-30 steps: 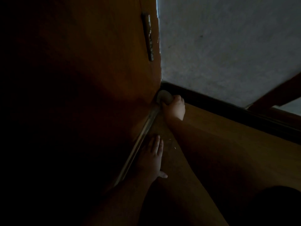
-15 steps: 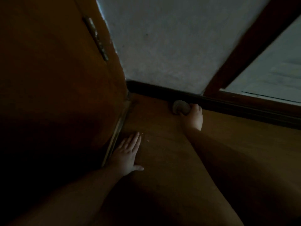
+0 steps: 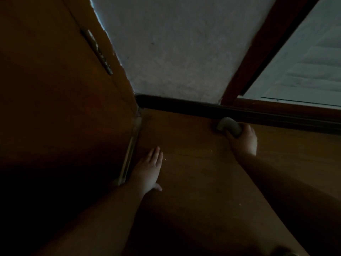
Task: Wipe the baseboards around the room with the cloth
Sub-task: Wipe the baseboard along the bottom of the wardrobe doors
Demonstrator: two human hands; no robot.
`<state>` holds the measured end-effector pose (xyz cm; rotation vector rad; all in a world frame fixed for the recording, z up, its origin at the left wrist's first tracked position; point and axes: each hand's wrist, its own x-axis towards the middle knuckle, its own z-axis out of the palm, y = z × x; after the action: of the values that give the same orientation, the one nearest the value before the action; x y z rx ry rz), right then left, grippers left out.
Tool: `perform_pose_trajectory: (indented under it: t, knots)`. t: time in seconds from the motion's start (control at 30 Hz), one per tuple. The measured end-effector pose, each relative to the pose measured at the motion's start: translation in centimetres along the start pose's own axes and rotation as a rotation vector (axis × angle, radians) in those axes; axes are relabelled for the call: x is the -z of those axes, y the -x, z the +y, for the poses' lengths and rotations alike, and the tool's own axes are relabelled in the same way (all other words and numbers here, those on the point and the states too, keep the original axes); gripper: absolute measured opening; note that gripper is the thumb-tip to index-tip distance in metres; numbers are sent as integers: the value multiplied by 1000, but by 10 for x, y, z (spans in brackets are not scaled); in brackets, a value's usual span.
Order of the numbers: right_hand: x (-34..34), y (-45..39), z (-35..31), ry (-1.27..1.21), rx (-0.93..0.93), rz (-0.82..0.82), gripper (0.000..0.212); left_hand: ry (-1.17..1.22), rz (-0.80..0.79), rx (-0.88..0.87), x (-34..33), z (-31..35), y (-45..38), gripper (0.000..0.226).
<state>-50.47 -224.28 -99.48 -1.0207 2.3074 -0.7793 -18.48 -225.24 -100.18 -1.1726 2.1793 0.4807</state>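
Observation:
A dark baseboard (image 3: 184, 105) runs along the foot of the grey wall, from the corner by the door off to the right. My right hand (image 3: 243, 140) grips a small bunched grey cloth (image 3: 228, 126) and holds it against the lower edge of the baseboard. My left hand (image 3: 147, 171) lies flat on the brown wooden floor with its fingers straight, just right of the door's bottom edge.
A brown wooden door (image 3: 60, 100) with a metal hinge (image 3: 97, 51) stands at the left, a metal strip (image 3: 130, 152) along its foot. A dark wooden frame (image 3: 258, 52) rises at the right beside a pale panel (image 3: 310, 71). The scene is dim.
My right hand has slid the cloth along the baseboard from the door corner to the right. My left hand has stayed flat on the floor by the door.

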Motion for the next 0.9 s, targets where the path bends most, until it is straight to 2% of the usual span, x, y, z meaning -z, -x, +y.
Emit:
perform_pose_trajectory:
  t: [0.2, 0.3, 0.47, 0.6, 0.77, 0.9]
  knots:
    - [-83, 25, -95, -4, 279, -162, 55, -24, 21, 17, -5, -1, 0, 131]
    - [-122, 36, -135, -52, 338, -215, 53, -28, 22, 45, -2, 3, -1, 131]
    - [-167, 38, -189, -192, 218, -235, 49, -5, -50, 95, 3, 14, -8, 128]
    - [-193, 44, -202, -290, 93, -266, 53, 7, -134, 92, 8, 9, -7, 121]
    - [-192, 41, -205, -448, 6, -218, 53, 47, -103, 68, 8, 6, -7, 121]
    - [-163, 33, -189, -419, 42, -146, 52, 141, 12, 7, -8, -5, -4, 126]
